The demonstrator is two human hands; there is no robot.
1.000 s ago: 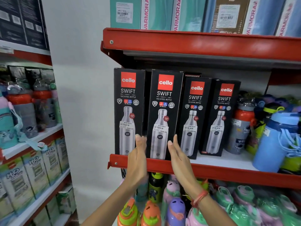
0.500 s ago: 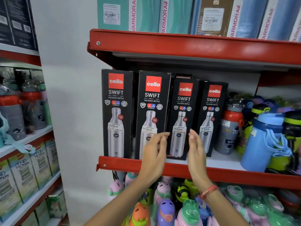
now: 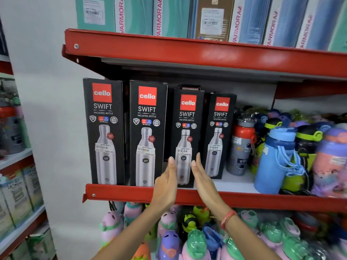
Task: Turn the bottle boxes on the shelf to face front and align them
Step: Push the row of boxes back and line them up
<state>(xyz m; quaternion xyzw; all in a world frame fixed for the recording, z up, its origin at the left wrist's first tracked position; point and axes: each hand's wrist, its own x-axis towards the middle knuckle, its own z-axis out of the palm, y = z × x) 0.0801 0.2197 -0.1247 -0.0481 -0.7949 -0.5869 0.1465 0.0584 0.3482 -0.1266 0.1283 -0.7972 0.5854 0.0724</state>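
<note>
Reaching in, left hand [image 3: 166,182] and right hand [image 3: 203,180] flank the third tall black cardboard bottle box [image 3: 186,128], palms facing, fingers straight and apart, gripping nothing; contact not discernible. Four boxes stand at the red metal shelf's [image 3: 244,200] front-left edge, faces forward; third and fourth sit further back. Risk: uneven squeeze tips the box into neighbours.
</note>
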